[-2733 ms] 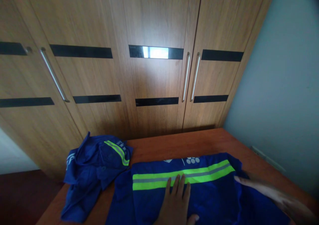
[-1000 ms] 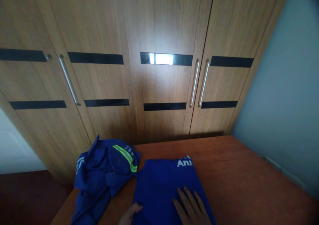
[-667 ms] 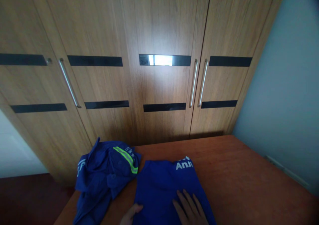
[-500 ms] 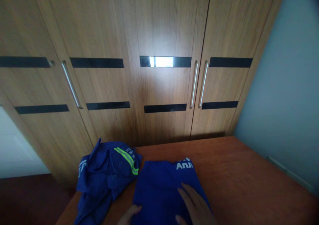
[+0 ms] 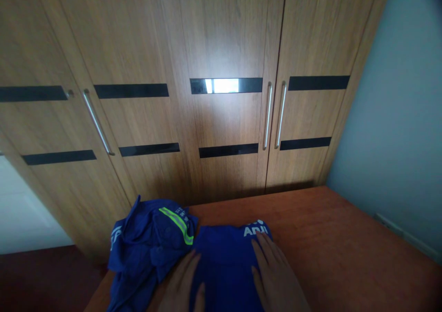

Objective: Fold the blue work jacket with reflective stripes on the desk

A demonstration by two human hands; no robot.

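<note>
Head view, left to right. A crumpled blue garment [image 5: 148, 247] with a yellow-green reflective stripe lies heaped at the left end of the reddish wooden table [image 5: 331, 252]. Just beside it, the left hand [image 5: 181, 286] rests flat, fingers extended and together, along the left edge of the folded blue garment [image 5: 224, 261], gripping nothing. The folded garment lies on the table at bottom centre, white lettering at its far edge. The right hand [image 5: 276, 277] lies palm-down, fingers straight, on its right edge, grasping nothing. Wooden wardrobe doors [image 5: 221, 49] stand behind.
</note>
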